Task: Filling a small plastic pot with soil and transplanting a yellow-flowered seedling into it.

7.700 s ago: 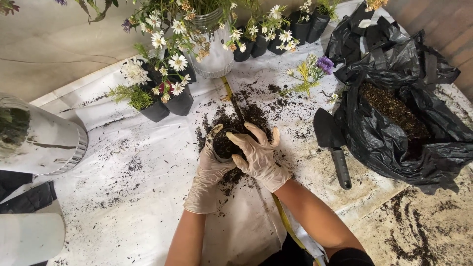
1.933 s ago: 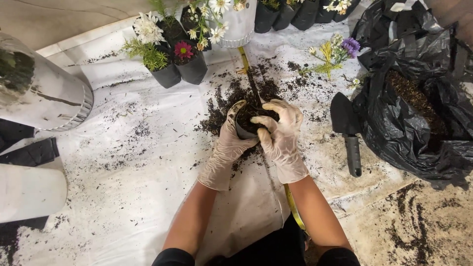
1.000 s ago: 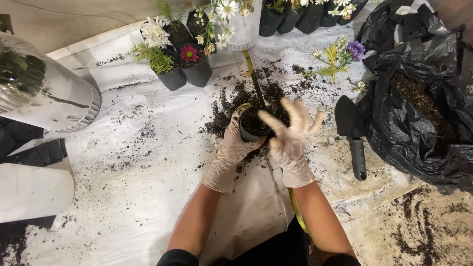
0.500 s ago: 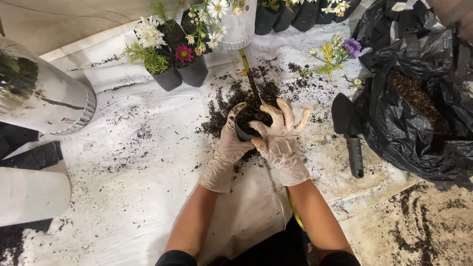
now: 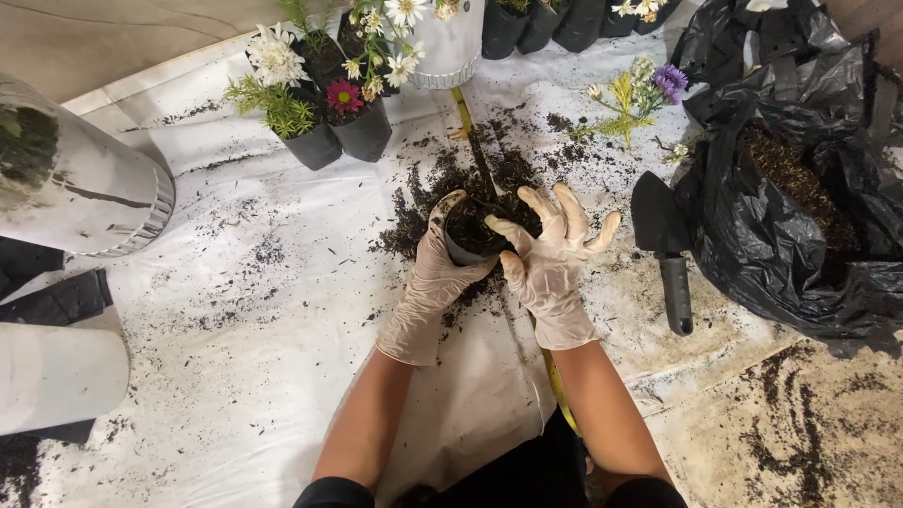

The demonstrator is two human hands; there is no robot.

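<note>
Here, left gloved hand (image 5: 435, 273) wrapped small black soil-filled nursery pot (image 5: 467, 233), grip closed round its near side. Right gloved hand (image 5: 550, 254) just right of pot, fingers (image 5: 564, 205) spread wide, holding nothing. Black hand trowel (image 5: 661, 246) farther right.

A large black plastic bag (image 5: 771, 235), crumpled and open at the top, is seen at the right edge, with dark brown soil (image 5: 800, 193) exposed inside. Small black grow bags (image 5: 339, 141) holding flowers are lined up along the top. No labels, signs or screens are seen.
</note>
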